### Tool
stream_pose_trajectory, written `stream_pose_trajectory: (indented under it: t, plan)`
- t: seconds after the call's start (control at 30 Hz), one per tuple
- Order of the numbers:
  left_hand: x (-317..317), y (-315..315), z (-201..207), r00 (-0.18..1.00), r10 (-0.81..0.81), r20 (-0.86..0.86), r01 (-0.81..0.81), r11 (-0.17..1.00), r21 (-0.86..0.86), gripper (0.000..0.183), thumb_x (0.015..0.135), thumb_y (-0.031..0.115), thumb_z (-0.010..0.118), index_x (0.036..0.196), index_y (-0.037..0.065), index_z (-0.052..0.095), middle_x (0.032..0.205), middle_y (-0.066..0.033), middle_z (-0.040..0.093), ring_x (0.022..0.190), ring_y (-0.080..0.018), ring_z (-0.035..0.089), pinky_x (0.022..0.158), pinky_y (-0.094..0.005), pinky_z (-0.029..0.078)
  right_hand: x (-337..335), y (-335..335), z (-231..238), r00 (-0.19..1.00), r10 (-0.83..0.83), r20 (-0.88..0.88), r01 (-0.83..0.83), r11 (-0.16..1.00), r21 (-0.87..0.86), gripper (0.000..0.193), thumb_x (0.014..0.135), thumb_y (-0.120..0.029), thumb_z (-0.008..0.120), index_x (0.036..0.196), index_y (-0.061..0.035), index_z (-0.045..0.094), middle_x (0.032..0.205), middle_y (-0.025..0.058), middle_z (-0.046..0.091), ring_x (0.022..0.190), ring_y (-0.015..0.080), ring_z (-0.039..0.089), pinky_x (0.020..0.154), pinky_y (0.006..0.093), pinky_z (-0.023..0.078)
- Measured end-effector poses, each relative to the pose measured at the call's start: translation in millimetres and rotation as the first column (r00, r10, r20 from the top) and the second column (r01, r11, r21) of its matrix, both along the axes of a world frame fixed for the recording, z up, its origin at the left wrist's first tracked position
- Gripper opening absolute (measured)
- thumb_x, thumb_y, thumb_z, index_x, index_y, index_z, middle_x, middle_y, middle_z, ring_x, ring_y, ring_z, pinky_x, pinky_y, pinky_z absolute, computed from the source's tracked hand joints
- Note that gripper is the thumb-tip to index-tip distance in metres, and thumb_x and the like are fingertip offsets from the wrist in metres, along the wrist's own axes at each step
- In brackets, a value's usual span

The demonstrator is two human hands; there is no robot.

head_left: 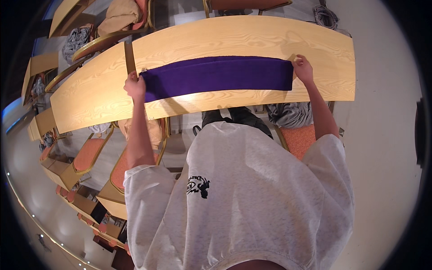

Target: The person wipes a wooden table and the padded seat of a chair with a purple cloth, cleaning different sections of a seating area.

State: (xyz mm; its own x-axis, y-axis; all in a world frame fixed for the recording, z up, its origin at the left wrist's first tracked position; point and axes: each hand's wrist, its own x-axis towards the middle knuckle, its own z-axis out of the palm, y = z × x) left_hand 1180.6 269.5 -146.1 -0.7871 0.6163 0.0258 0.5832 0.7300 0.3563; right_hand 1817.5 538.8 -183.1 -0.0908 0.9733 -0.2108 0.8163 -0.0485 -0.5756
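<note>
Two sets of fingers pinch the short ends of a long purple cloth (218, 76), folded into a band and stretched flat along the pale wooden surface (252, 38). The left hand (135, 85) is clenched on the left end at the surface's near edge; the right hand (303, 69) grasps the right end, its fingers curled over the far corner. To do this well, I judge that both hands should keep an even pull so the band stays taut and its long edges run straight, then press the corners flat before letting go, since a slack middle would wrinkle. Beyond the cloth, grey fabric (290, 113) lies heaped on an orange chair seat (300, 139) under the surface, and more orange chairs (87, 155) stand to the left.
</note>
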Motion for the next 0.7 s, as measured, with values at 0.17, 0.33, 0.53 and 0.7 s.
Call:
stream_pose_trajectory:
  t: [0.17,0.33,0.53,0.7]
  plan:
    - [138,40,-38,0.957,0.261,0.129,-0.248,0.963,-0.106,0.082,0.092,0.043,0.063,0.153,-0.001,0.032,0.162,-0.0327,0.02,0.151,-0.0532,0.013,0.115,-0.0675,0.023,-87,-78,-17,0.918,-0.318,0.238,0.221,0.907,0.359,0.073,0.089,-0.038,0.068,0.146,-0.0009,0.043,0.145,0.0386,0.034,0.134,0.0528,0.035,0.111,0.0628,0.031]
    - [178,42,-62,0.979,0.203,0.023,-0.194,0.959,-0.205,0.097,0.098,0.056,0.047,0.16,-0.01,0.011,0.164,-0.0409,-0.001,0.149,-0.0643,-0.003,0.118,-0.0714,0.004,-170,-130,-17,0.917,-0.221,0.331,0.251,0.967,-0.05,0.103,0.096,-0.066,0.049,0.163,0.0001,0.007,0.162,0.0435,-0.007,0.149,0.0638,-0.01,0.117,0.0719,-0.002]
    - [104,79,-67,0.996,0.087,-0.026,-0.091,0.974,-0.205,0.098,0.099,0.06,0.04,0.159,-0.011,0.009,0.162,-0.0435,0.0,0.148,-0.0664,-0.004,0.117,-0.0725,0.001,-213,-78,-25,0.925,-0.12,0.36,0.115,0.993,0.037,0.109,0.095,-0.075,0.041,0.162,0.0037,0.006,0.16,0.0458,-0.008,0.145,0.0686,-0.013,0.111,0.0784,-0.008]
    - [41,136,-71,0.999,0.014,-0.049,-0.02,0.992,-0.122,0.1,0.099,0.062,0.039,0.159,-0.012,0.009,0.161,-0.0456,0.0,0.146,-0.0685,-0.005,0.116,-0.0735,-0.001,-265,-20,-34,0.919,-0.126,0.373,0.097,0.991,0.097,0.11,0.094,-0.077,0.038,0.162,0.0038,0.006,0.16,0.0464,-0.007,0.145,0.0691,-0.011,0.11,0.0799,-0.008]
